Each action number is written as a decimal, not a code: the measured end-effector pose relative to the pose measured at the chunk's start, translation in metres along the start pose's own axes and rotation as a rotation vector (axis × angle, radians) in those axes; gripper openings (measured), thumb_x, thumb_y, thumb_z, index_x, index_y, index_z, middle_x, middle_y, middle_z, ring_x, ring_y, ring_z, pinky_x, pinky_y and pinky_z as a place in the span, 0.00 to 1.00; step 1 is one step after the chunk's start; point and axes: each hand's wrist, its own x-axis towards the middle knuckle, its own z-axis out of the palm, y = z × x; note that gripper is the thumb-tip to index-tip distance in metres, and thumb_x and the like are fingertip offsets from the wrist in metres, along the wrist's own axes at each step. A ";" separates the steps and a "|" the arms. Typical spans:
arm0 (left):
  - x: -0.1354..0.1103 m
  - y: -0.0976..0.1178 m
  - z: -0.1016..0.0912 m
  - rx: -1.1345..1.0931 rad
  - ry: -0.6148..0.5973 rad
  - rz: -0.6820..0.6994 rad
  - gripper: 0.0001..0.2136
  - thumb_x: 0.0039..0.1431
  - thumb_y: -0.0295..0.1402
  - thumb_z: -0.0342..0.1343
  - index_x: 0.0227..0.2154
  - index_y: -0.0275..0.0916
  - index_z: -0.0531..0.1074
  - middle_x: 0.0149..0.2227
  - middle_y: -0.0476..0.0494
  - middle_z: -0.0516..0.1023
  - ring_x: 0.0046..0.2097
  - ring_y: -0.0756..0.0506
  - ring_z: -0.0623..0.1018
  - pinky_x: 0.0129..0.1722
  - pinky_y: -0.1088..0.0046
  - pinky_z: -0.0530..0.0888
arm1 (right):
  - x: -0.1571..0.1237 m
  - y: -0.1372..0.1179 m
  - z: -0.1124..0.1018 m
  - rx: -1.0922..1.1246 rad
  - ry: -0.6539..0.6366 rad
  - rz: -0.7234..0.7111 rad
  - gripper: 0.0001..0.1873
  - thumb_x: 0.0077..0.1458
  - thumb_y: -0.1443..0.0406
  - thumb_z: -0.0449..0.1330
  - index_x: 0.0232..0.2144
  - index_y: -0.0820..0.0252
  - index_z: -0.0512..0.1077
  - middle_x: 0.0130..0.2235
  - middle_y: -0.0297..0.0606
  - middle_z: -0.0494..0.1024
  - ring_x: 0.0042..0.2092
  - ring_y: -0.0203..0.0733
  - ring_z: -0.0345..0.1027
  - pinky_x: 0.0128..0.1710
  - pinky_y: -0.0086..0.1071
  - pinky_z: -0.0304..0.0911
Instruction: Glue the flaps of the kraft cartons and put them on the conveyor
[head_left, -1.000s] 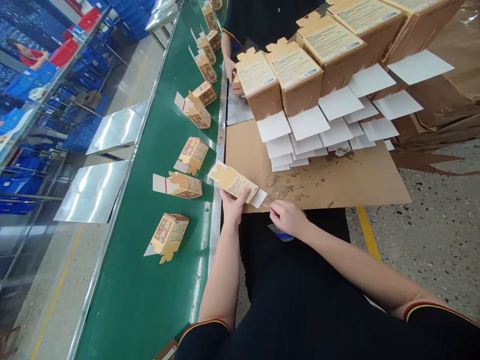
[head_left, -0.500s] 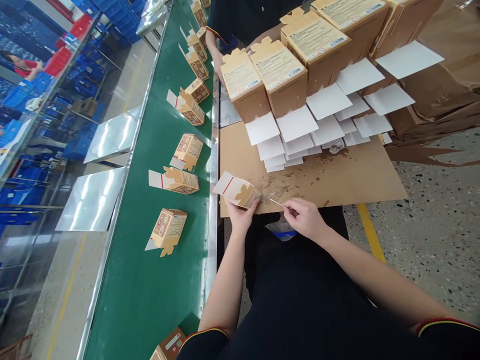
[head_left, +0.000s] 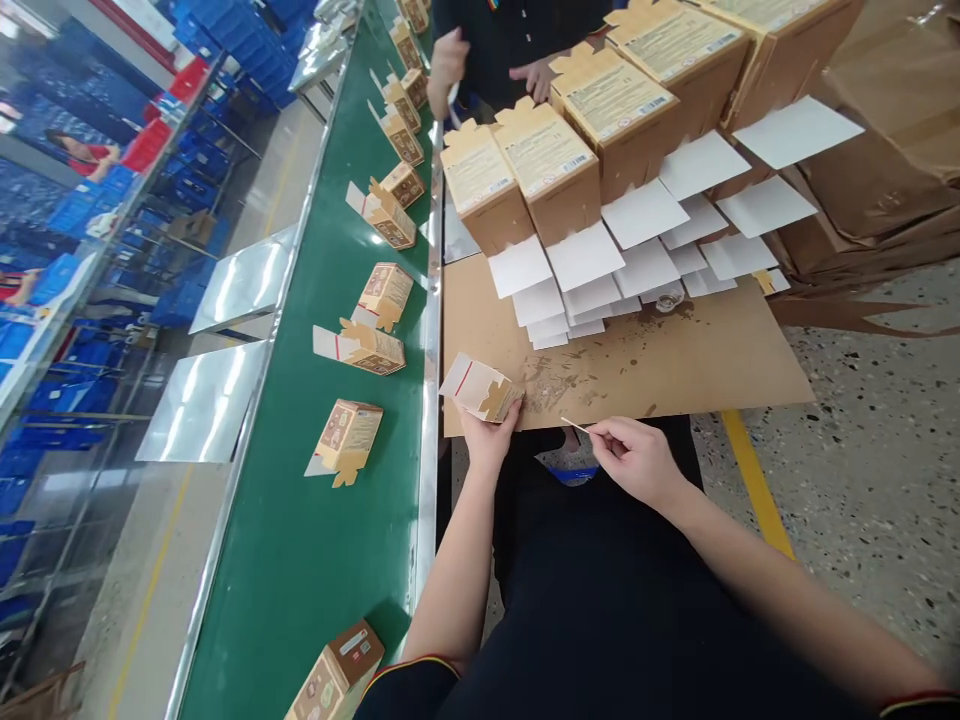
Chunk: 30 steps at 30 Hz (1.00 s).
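Note:
My left hand (head_left: pixel 491 435) is wrapped round a small brown printed carton (head_left: pixel 493 398) just above the near edge of the cardboard sheet (head_left: pixel 720 370). The carton's white flap with a red stripe stands out to the left, and its scalloped tabs are unfolded. To the right, my right hand (head_left: pixel 637 460) pinches a thin pale stick (head_left: pixel 576 426) between thumb and fingers. Its tip points left toward the carton, with a gap between them. Dark wet-looking smears (head_left: pixel 555 385) mark the sheet just beyond the carton.
Left of me runs a green conveyor belt (head_left: pixel 285 570) with several similar cartons (head_left: pixel 349 440). Stacked cartons (head_left: pixel 547 165) with white flaps (head_left: pixel 581 255) stand on the sheet's far side, beside a small clear round object (head_left: pixel 667 297). Behind them is a co-worker's hand (head_left: pixel 448 75).
My right hand has drawn the stick right and a little nearer me, away from the carton. Cartons on the belt have shifted slightly toward the far end. The co-worker's hand has risen.

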 end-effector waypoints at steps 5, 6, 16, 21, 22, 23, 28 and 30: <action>0.011 0.001 -0.061 -0.098 0.301 -0.025 0.43 0.47 0.53 0.84 0.60 0.40 0.73 0.62 0.26 0.84 0.65 0.25 0.85 0.69 0.40 0.80 | 0.003 0.016 -0.035 -0.076 0.169 0.067 0.10 0.68 0.61 0.66 0.33 0.53 0.83 0.29 0.37 0.82 0.26 0.40 0.72 0.27 0.33 0.70; 0.012 -0.001 -0.081 -0.106 0.379 -0.015 0.45 0.48 0.53 0.84 0.63 0.41 0.71 0.64 0.27 0.82 0.67 0.26 0.84 0.70 0.40 0.80 | 0.003 0.020 -0.042 -0.090 0.202 0.084 0.11 0.68 0.59 0.67 0.33 0.53 0.84 0.29 0.38 0.83 0.26 0.40 0.73 0.28 0.34 0.71; 0.014 -0.034 -0.163 0.178 0.562 -0.202 0.45 0.44 0.41 0.84 0.61 0.43 0.64 0.64 0.32 0.78 0.68 0.30 0.81 0.73 0.41 0.75 | 0.023 0.020 -0.040 -0.047 0.180 0.052 0.12 0.67 0.57 0.69 0.32 0.55 0.85 0.28 0.38 0.83 0.25 0.41 0.74 0.26 0.35 0.73; -0.007 -0.025 -0.154 0.316 0.745 0.024 0.46 0.42 0.42 0.83 0.61 0.43 0.62 0.59 0.36 0.70 0.63 0.33 0.78 0.68 0.44 0.77 | 0.020 0.024 -0.054 -0.082 0.203 0.082 0.13 0.66 0.56 0.69 0.31 0.55 0.85 0.28 0.38 0.84 0.26 0.41 0.75 0.28 0.35 0.75; -0.014 -0.021 -0.151 0.335 0.807 0.105 0.42 0.46 0.44 0.80 0.59 0.44 0.62 0.57 0.39 0.69 0.61 0.34 0.78 0.66 0.44 0.77 | 0.017 0.027 -0.061 -0.101 0.231 0.097 0.14 0.66 0.55 0.69 0.31 0.55 0.85 0.28 0.39 0.84 0.26 0.41 0.75 0.28 0.35 0.75; -0.017 -0.015 -0.148 0.330 0.844 0.192 0.36 0.51 0.47 0.77 0.57 0.45 0.63 0.55 0.41 0.68 0.57 0.36 0.78 0.64 0.45 0.78 | 0.014 0.031 -0.068 -0.117 0.263 0.115 0.14 0.65 0.55 0.69 0.31 0.56 0.86 0.28 0.39 0.84 0.26 0.41 0.75 0.29 0.34 0.76; 0.038 0.053 -0.103 -0.028 0.494 0.528 0.23 0.67 0.48 0.67 0.57 0.49 0.66 0.49 0.46 0.71 0.49 0.42 0.80 0.56 0.57 0.81 | 0.011 0.042 -0.087 -0.144 0.356 0.198 0.17 0.62 0.51 0.70 0.30 0.56 0.86 0.28 0.40 0.84 0.25 0.40 0.74 0.28 0.33 0.75; 0.090 0.095 -0.070 -0.083 0.184 0.600 0.26 0.69 0.50 0.67 0.64 0.52 0.68 0.54 0.42 0.74 0.54 0.40 0.81 0.59 0.56 0.81 | 0.017 0.039 -0.084 -0.120 0.351 0.208 0.19 0.61 0.49 0.70 0.30 0.56 0.86 0.28 0.41 0.84 0.26 0.41 0.75 0.29 0.34 0.77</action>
